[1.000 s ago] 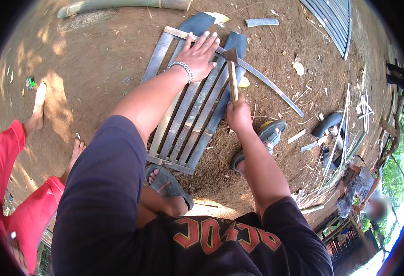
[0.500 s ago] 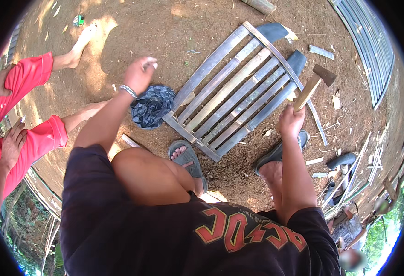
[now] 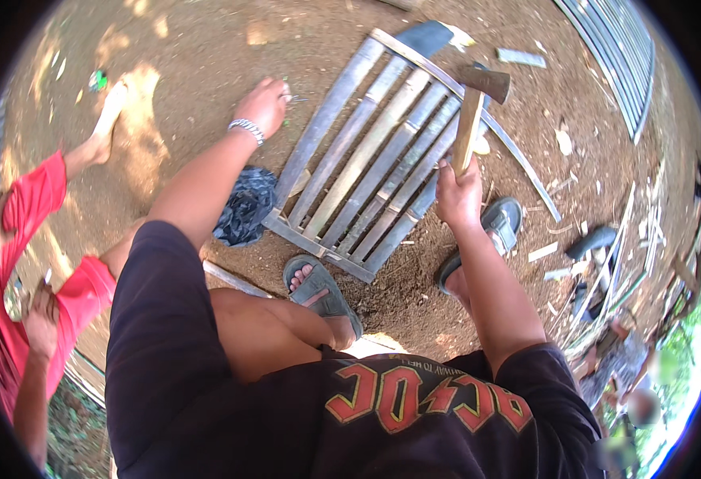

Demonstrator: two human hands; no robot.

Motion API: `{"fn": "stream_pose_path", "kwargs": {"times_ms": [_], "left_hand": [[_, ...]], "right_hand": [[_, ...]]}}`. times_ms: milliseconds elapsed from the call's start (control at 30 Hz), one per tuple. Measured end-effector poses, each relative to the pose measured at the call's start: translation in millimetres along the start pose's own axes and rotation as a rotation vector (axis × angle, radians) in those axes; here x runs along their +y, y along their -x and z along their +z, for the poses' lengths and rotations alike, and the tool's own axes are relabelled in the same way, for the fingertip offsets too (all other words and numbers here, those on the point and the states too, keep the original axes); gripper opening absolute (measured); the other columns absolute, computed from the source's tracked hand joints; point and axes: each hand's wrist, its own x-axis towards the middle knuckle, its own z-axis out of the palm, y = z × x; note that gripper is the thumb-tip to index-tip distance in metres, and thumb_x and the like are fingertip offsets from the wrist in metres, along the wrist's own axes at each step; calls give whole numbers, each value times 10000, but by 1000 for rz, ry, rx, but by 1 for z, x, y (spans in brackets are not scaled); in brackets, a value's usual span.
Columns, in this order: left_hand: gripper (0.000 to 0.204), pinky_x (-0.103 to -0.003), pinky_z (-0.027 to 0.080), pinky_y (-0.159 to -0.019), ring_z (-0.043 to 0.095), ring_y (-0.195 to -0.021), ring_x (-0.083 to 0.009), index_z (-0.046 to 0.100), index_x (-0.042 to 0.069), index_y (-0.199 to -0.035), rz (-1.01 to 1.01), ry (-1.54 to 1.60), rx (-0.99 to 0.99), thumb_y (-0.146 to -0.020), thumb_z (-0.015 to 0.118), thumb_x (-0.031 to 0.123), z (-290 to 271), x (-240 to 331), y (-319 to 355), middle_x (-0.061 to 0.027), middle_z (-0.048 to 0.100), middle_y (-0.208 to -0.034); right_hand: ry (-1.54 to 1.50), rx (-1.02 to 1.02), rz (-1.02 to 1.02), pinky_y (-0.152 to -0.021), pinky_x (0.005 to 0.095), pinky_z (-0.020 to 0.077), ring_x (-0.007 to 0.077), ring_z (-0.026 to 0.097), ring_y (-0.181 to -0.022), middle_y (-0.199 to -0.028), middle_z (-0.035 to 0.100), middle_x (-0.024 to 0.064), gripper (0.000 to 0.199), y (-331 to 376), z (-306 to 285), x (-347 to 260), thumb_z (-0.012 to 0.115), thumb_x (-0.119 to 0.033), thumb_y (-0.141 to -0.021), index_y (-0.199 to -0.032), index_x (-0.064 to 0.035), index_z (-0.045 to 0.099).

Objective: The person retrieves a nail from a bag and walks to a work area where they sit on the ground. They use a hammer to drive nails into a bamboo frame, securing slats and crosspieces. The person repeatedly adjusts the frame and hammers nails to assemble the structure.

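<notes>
My right hand (image 3: 459,191) is wrapped round the wooden handle of a hatchet (image 3: 468,128), its dark metal head raised above the far right part of a slatted bamboo frame (image 3: 382,160). The frame lies on the ground ahead of me, its long slats joined by a crosspiece at each end. Left of the frame, my left hand (image 3: 264,108) reaches low over the dirt with its fingers curled together. Thin pieces like nails (image 3: 299,99) lie right by its fingertips. Whether the fingers hold anything is hidden.
A black plastic bag (image 3: 245,209) sits against the frame's near left corner. At left is a seated person in red shorts (image 3: 87,291). Bamboo offcuts and strips (image 3: 606,271) lie at right, with a grey slatted panel (image 3: 618,56) at the far right. My sandalled feet flank the frame's near end.
My left hand has moved right and lower, to the thin pieces on the ground. My right hand has shifted left with the hatchet, now over the frame. The view has shifted too.
</notes>
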Motion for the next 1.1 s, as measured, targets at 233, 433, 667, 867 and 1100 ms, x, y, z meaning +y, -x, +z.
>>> {"fn": "stream_pose_path", "kwargs": {"times_ms": [233, 433, 667, 867, 1100], "left_hand": [[157, -503, 529, -835, 637, -979, -429, 610, 41, -1063, 193, -345, -28, -953, 583, 150, -2, 7, 4, -193, 619, -1087], [166, -505, 534, -830, 658, -968, -407, 580, 5, -1067, 237, -467, -41, -956, 543, 123, 2, 6, -2, -224, 623, -1106], [181, -409, 568, -822, 706, -899, -305, 593, -18, -1127, 139, 148, -146, -983, 568, 89, -13, 66, -10, -167, 693, -1060], [290, -300, 542, -949, 677, -1001, -145, 640, -26, -1246, 221, 879, -506, -971, 648, 63, 32, 174, -43, -90, 694, -1143], [191, -271, 535, -882, 686, -1025, -124, 762, 45, -1099, 308, 720, -195, -931, 725, 129, 100, 269, -81, -65, 751, -1041]], "right_hand": [[8, 209, 126, -524, 309, 480, 127, 575, -588, -749, 594, 45, 320, -21, -33, 32, 596, -137, -987, -1262, 6, 518], [-48, 348, 279, -819, 443, 497, 373, 641, -922, -988, 654, 235, 359, -36, -63, 44, 606, -204, -952, -1218, 30, 547], [-159, 461, 275, -918, 463, 507, 414, 666, -1032, -1072, 675, 272, 375, -55, -75, 58, 624, -206, -938, -1217, 40, 573], [-320, 470, 284, -913, 439, 512, 377, 675, -1027, -1082, 677, 248, 373, -63, -59, 62, 638, -195, -938, -1224, 38, 579], [-388, 429, 292, -885, 419, 514, 336, 679, -980, -1032, 681, 216, 356, -47, -59, 63, 637, -188, -943, -1215, 32, 572]]}}
